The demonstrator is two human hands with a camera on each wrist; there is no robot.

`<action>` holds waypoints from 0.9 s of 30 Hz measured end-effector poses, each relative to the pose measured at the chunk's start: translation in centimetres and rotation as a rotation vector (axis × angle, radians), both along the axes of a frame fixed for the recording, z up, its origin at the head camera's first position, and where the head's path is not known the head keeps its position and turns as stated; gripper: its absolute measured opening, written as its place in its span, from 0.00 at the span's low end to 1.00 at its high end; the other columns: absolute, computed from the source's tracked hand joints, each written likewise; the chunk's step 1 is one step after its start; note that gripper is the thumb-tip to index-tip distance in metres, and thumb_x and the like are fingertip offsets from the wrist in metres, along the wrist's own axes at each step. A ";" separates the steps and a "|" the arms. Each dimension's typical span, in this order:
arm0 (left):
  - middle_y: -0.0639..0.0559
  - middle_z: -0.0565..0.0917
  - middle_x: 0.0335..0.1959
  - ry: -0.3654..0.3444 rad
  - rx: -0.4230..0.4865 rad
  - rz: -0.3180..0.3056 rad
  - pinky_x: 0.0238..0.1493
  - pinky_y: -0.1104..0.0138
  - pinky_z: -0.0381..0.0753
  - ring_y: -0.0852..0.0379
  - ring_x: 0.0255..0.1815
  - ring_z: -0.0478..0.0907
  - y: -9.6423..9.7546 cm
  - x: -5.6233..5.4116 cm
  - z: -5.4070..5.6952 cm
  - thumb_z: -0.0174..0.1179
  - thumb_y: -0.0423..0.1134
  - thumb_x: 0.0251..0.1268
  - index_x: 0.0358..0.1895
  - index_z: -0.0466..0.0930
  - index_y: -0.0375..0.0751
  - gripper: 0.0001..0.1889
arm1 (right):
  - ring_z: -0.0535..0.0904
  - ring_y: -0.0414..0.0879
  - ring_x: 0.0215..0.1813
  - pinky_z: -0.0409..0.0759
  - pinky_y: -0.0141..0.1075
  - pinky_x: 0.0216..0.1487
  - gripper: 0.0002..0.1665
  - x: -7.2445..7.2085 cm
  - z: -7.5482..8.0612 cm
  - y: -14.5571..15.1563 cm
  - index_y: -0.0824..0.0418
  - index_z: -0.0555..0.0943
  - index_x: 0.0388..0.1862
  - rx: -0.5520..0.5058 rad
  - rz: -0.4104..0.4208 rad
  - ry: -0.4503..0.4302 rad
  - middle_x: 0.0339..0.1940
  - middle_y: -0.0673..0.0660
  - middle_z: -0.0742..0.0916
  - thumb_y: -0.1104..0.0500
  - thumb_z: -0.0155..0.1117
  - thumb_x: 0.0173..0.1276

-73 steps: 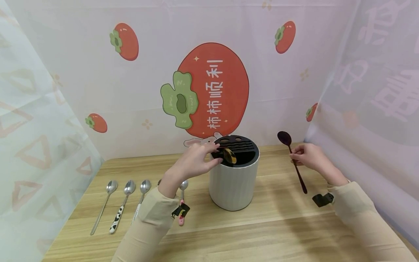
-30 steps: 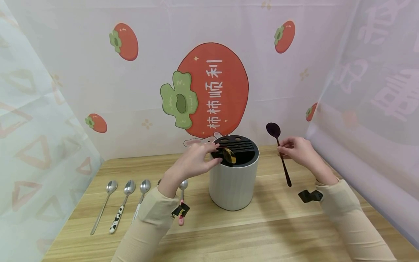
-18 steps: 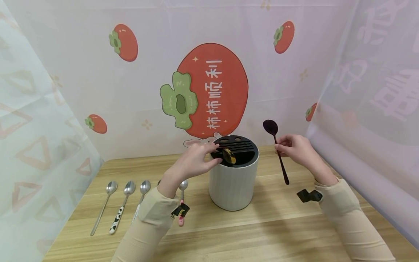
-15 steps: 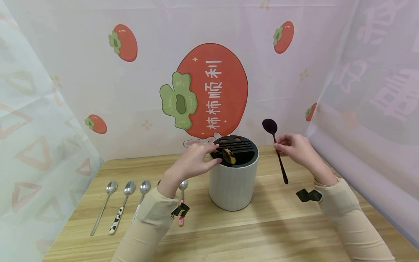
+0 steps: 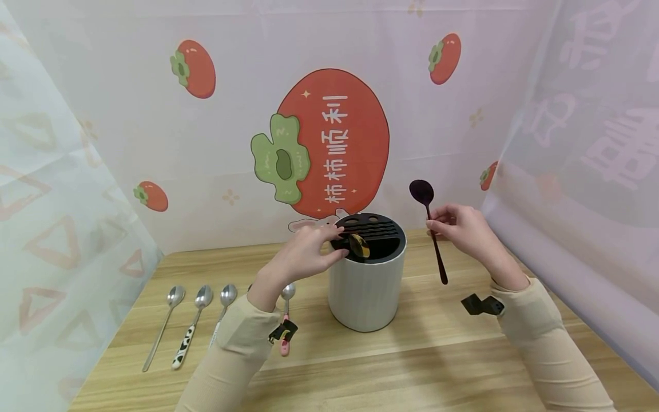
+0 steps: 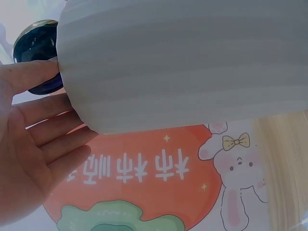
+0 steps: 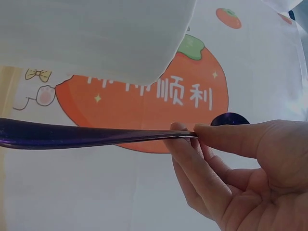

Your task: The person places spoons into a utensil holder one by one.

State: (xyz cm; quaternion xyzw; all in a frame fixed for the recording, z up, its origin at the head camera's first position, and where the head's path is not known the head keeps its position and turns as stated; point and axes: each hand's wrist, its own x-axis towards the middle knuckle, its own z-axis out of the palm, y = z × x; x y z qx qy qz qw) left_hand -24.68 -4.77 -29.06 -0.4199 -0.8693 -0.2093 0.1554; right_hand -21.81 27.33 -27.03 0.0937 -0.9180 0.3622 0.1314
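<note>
My right hand [image 5: 465,229] pinches a dark purple spoon [image 5: 422,191] partway along its handle, thumb against fingertips. The spoon is held tilted in the air right of the holder, bowl up and handle tip down. My left hand [image 5: 304,252] touches the top left rim of a white ribbed utensil holder [image 5: 365,300]; in the left wrist view its fingers [image 6: 53,120] lie nearly straight along the wall. The holder's black lid [image 5: 373,226] has round holes, narrow slots and a wide opening. A shiny gold spoon bowl [image 5: 360,246] shows above the lid, beside the left fingertips.
On the wooden table [image 5: 360,377] at left lie a plain silver spoon [image 5: 165,326], a cow-print-handled spoon [image 5: 193,326], a white-handled spoon [image 5: 228,294] and a pink-handled spoon [image 5: 286,320]. The left forearm covers another thing among them. A persimmon-print backdrop [image 5: 237,126] stands behind.
My right hand has carried the dark purple spoon leftward and a little higher, closer to the holder. My left hand has stayed at the holder's rim.
</note>
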 end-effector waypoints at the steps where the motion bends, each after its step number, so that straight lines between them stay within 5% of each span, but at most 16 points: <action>1: 0.46 0.82 0.54 -0.003 0.001 0.000 0.53 0.63 0.78 0.55 0.50 0.82 0.0 0.0 0.0 0.62 0.46 0.62 0.56 0.78 0.37 0.23 | 0.83 0.35 0.31 0.84 0.36 0.37 0.12 0.0 0.1 -0.1 0.71 0.78 0.42 -0.002 0.000 0.003 0.36 0.66 0.87 0.61 0.60 0.68; 27: 0.46 0.82 0.54 -0.004 0.004 -0.004 0.54 0.62 0.78 0.55 0.51 0.82 -0.1 0.0 0.0 0.62 0.47 0.62 0.57 0.78 0.37 0.23 | 0.83 0.30 0.30 0.81 0.26 0.34 0.13 0.5 1.6 -1.6 0.69 0.78 0.42 -0.073 0.030 0.080 0.37 0.66 0.87 0.59 0.63 0.66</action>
